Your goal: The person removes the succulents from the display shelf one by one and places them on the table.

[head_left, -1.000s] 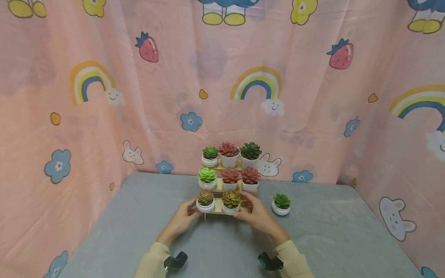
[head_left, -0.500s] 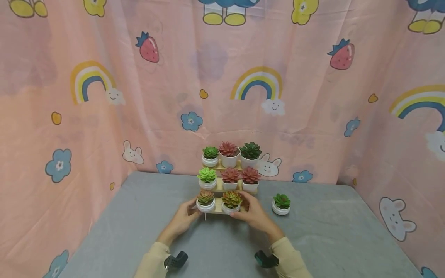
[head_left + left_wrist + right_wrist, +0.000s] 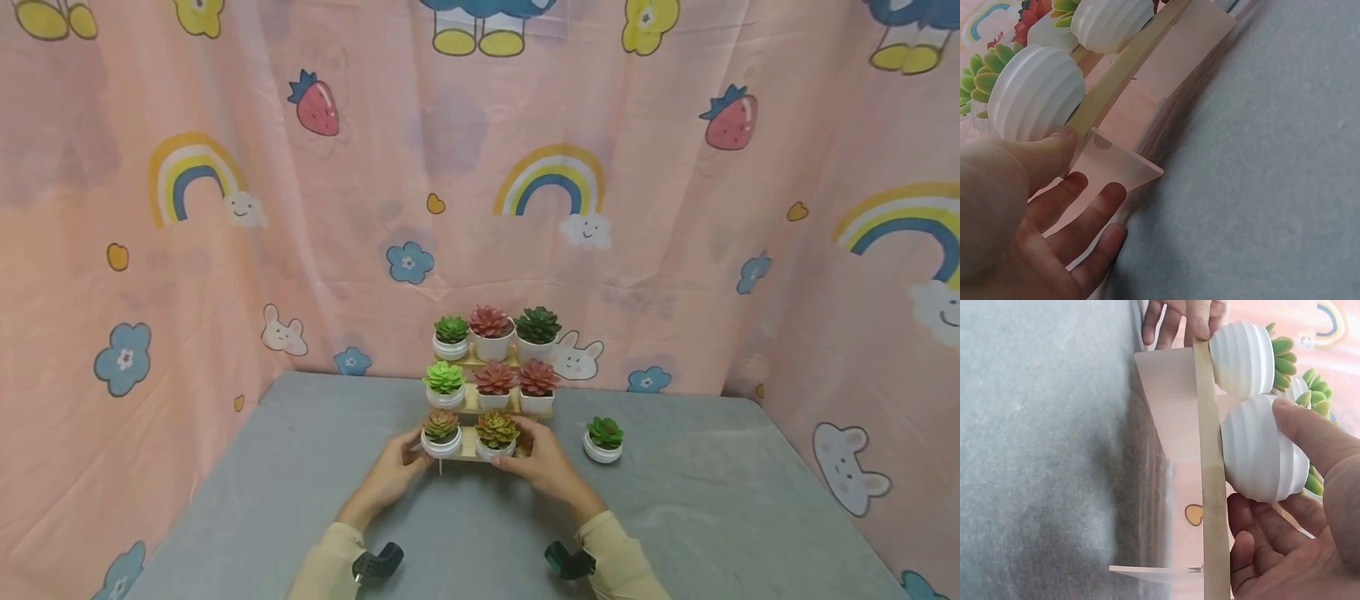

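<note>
Left hand (image 3: 390,477) is gripping the left end of the stepped wooden stand (image 3: 470,443): thumb pressing on the edge of the lowest shelf beside a ribbed white pot (image 3: 1035,94), fingers (image 3: 1079,209) lying nearly straight under the clear side panel. Right hand (image 3: 546,468) is working at the right end, thumb resting on the second ribbed pot (image 3: 1263,450), fingers curling beneath the shelf board (image 3: 1210,487). Both hands are closing on the stand rather than on a single plant.

The stand is sitting on the grey table (image 3: 300,483) at 12 o'clock from the person, close to the back edge, holding eight small potted succulents across three tiers. Bottom tier is carrying only two, a brownish one (image 3: 441,427) and a reddish-yellow one (image 3: 497,430), with its right slot free. A ninth pot, green succulent (image 3: 603,440), is standing alone on the table at 3 o'clock from the stand, just beside it and clear of the right hand.

Judgement: the stand is being steadied or squared up by its lowest shelf. Any shift calls for both hands acting together and keeping the shelf level, as the pots are sitting loose and could tip. Pink cartoon curtain (image 3: 225,208) is hanging behind and to both sides.
</note>
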Demonstrator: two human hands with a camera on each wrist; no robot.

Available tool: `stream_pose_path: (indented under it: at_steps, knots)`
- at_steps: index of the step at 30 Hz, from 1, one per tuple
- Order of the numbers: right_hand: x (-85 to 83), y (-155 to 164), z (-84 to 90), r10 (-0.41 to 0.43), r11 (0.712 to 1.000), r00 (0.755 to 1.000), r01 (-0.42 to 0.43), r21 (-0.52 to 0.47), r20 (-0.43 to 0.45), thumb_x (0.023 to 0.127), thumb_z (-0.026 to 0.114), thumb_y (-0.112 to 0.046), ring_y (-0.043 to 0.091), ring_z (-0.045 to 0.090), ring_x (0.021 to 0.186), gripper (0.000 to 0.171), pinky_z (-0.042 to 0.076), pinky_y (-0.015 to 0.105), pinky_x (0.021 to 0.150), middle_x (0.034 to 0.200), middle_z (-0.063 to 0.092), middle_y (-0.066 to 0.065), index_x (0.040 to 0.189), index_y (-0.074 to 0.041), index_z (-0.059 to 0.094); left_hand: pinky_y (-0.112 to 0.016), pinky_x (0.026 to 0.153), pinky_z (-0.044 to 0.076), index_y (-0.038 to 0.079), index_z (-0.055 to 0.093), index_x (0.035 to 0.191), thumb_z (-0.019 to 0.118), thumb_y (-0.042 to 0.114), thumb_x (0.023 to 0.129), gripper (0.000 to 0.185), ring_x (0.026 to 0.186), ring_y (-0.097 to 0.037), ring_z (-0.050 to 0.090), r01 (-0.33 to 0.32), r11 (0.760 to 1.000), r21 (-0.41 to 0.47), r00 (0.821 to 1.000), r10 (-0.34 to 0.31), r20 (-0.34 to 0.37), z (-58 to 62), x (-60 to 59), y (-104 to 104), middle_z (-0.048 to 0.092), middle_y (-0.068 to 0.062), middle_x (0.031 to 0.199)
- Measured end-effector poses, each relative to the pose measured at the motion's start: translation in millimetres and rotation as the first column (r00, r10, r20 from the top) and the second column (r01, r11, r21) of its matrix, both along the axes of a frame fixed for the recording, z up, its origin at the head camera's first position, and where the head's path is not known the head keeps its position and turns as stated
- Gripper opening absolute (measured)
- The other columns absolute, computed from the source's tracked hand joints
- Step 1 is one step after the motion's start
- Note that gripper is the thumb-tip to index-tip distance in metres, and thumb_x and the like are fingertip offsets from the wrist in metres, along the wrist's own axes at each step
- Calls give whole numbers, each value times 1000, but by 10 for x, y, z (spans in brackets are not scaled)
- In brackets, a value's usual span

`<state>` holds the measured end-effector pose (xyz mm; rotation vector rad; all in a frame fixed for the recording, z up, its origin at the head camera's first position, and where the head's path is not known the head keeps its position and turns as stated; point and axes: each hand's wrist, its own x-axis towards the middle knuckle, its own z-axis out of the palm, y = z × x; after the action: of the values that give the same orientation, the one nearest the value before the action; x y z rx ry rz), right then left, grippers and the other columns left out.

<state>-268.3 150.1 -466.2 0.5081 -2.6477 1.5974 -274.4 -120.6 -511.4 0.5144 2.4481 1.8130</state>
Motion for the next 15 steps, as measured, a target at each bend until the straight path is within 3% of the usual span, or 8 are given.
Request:
stream_pose_path:
  at_steps: [7, 15]
  knots:
    - [37, 36, -8, 7, 999, 1000, -7, -33, -26, 81, 85, -19, 13, 65, 99, 64, 58, 30, 82, 124, 68, 20, 134, 5, 59, -44, 103, 54, -6, 36, 153, 59, 0, 99, 58, 129, -46, 58, -7, 1000, -1, 1000, 7, -11, -13, -14, -1, 40, -30, 156]
    - [183, 137, 118, -54, 998, 998, 54, 7, -13, 81, 85, -18, 13, 60, 98, 62, 54, 37, 84, 126, 69, 14, 135, -3, 61, -46, 105, 53, -5, 38, 152, 60, 3, 100, 58, 129, -45, 59, -8, 1000, -16, 1000, 8, -15, -14, 0, 3, 41, -28, 156]
